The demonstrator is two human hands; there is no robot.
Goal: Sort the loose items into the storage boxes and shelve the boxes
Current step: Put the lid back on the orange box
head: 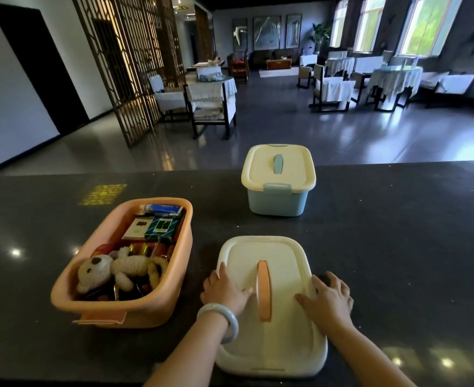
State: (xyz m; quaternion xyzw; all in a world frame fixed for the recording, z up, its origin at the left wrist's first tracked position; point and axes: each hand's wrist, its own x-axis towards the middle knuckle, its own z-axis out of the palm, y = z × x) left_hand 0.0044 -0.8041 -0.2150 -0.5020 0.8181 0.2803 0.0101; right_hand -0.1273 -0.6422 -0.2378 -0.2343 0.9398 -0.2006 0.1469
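Observation:
A cream lid (269, 311) with an orange handle lies flat on the dark counter (397, 247) in front of me. My left hand (224, 289) grips its left edge, thumb on top, and my right hand (328, 300) grips its right edge the same way. To the left stands an open orange storage box (174, 291) holding a knitted teddy bear (110, 269), small card boxes (152, 227), a blue tube and other small items. Farther back a blue storage box (277, 199) stands closed under a cream lid with a blue handle.
The counter's far edge runs across the view just behind the blue box. Beyond it lies a dining room with a glossy floor, covered tables and chairs (210, 99), a wooden lattice screen (129, 65) and windows at the right.

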